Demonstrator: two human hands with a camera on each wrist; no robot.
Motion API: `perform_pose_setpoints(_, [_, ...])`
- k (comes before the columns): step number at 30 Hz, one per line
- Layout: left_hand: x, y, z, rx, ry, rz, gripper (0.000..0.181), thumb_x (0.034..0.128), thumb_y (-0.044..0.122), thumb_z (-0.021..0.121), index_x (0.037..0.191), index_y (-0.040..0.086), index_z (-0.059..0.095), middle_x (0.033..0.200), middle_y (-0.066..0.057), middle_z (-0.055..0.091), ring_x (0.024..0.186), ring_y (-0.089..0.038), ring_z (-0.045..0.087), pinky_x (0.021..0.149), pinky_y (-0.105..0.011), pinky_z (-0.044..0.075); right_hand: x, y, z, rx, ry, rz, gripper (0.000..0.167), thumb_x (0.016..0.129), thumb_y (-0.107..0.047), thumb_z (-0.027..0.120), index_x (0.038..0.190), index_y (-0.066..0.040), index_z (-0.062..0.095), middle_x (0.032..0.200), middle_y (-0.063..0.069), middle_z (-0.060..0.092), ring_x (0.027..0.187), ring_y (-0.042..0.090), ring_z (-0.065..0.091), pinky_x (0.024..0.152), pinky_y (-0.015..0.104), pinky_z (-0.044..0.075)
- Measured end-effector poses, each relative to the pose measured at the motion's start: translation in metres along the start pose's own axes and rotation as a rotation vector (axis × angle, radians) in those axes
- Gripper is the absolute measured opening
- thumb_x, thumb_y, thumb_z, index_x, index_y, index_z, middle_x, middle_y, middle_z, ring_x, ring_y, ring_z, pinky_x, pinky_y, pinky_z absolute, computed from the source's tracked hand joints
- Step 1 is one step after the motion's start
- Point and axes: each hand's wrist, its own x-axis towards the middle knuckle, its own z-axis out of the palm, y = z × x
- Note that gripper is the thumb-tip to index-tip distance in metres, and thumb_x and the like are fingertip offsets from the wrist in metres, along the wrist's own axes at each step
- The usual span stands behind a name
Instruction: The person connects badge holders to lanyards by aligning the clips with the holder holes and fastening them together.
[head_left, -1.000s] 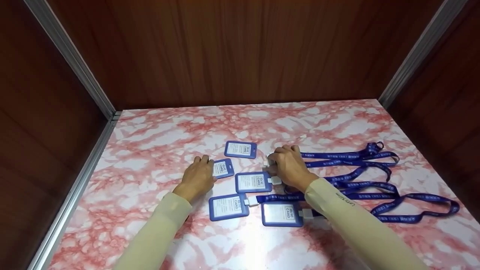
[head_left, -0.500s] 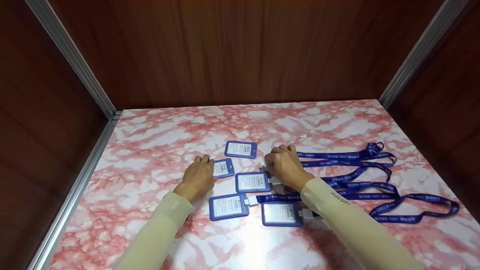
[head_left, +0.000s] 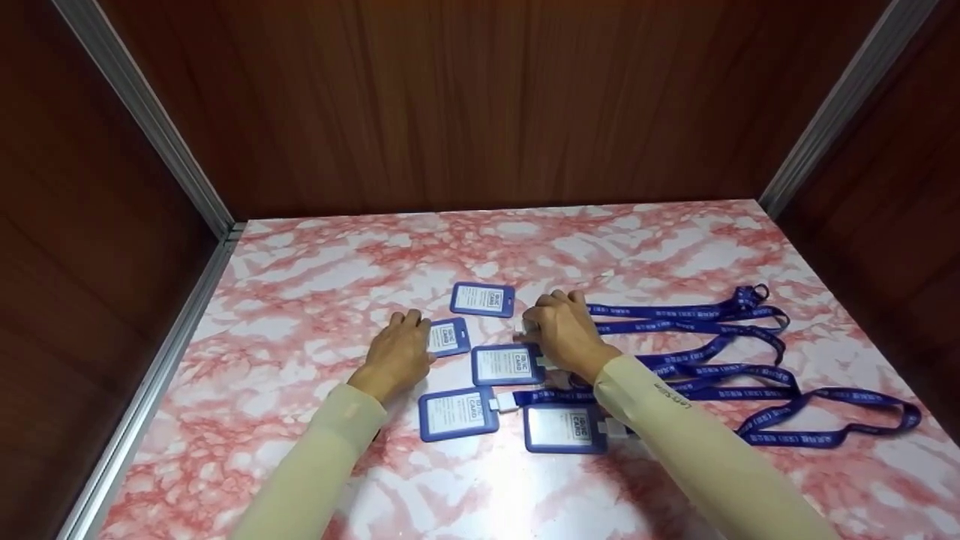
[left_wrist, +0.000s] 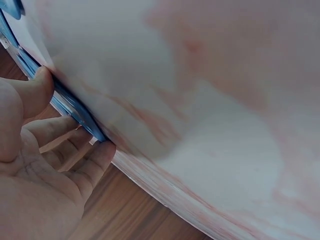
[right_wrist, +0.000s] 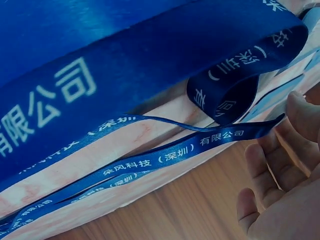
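My left hand [head_left: 394, 356] holds a blue ID card holder [head_left: 448, 337] by its left end, flat on the table; in the left wrist view the thumb lies on one side of the holder [left_wrist: 75, 107] and fingers on the other. Just right of it, my right hand [head_left: 566, 330] pinches the white-clip end of a blue lanyard [head_left: 637, 327]. The clip is mostly hidden by the fingers, its tip apart from the holder. In the right wrist view the printed lanyard [right_wrist: 200, 145] runs into the thumb and fingers.
One card holder [head_left: 482, 299] lies loose behind. Nearer me are holders with lanyards clipped on: one in the middle [head_left: 506, 365], one front left [head_left: 457, 415], one front right [head_left: 559, 429]. Straps spread rightward, with a bundled loop [head_left: 750, 296]. Dark wood panels [head_left: 480, 105] enclose the marbled table [head_left: 322, 285].
My right hand has slid slightly left, drawing the lanyard end nearer the holder under my left hand. The left hand has stayed almost still.
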Motion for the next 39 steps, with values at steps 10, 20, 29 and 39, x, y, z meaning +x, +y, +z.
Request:
perform_pose_setpoints(10, [-0.002,-0.001,-0.002,-0.013,0.015,0.039,0.06,0.0962,0.024,0.071,0.147,-0.001,0.051,0.146,-0.018,0.048,0.131,-0.036,0.044,0.112,-0.049,0.041,0.005,-0.004,0.001,-0.004,-0.05,0.019,0.023,0.084,-0.029,0.085,0.075,-0.012,0.072,0.08,0.004,0.065,0.082,0.03,0.056,0.079,0.049,0.036])
perform_pose_setpoints(20, [-0.001,-0.001,-0.001,0.004,0.026,0.045,0.059,0.0946,0.023,0.073,0.144,-0.001,0.053,0.143,-0.017,0.05,0.128,-0.036,0.046,0.109,-0.048,0.043,0.011,-0.008,0.002,-0.01,-0.077,0.024,0.024,0.086,-0.029,0.084,0.074,-0.012,0.071,0.079,0.004,0.064,0.082,0.031,0.057,0.078,0.048,0.036])
perform_pose_setpoints(29, [0.0,0.0,-0.001,0.017,0.002,0.015,0.06,0.0969,0.025,0.07,0.148,0.001,0.05,0.147,-0.017,0.047,0.132,-0.035,0.044,0.112,-0.048,0.041,0.015,-0.012,0.005,-0.003,-0.088,0.032,0.022,0.086,-0.029,0.084,0.076,-0.014,0.072,0.079,0.002,0.063,0.081,0.029,0.055,0.079,0.047,0.035])
perform_pose_setpoints(39, [0.0,0.002,0.0,0.005,-0.016,0.009,0.061,0.0977,0.025,0.07,0.149,0.0,0.049,0.15,-0.017,0.046,0.135,-0.035,0.042,0.113,-0.049,0.04,0.015,-0.016,0.011,-0.004,-0.074,0.003,0.015,0.086,-0.024,0.082,0.08,-0.012,0.075,0.083,0.004,0.068,0.084,0.031,0.058,0.081,0.049,0.037])
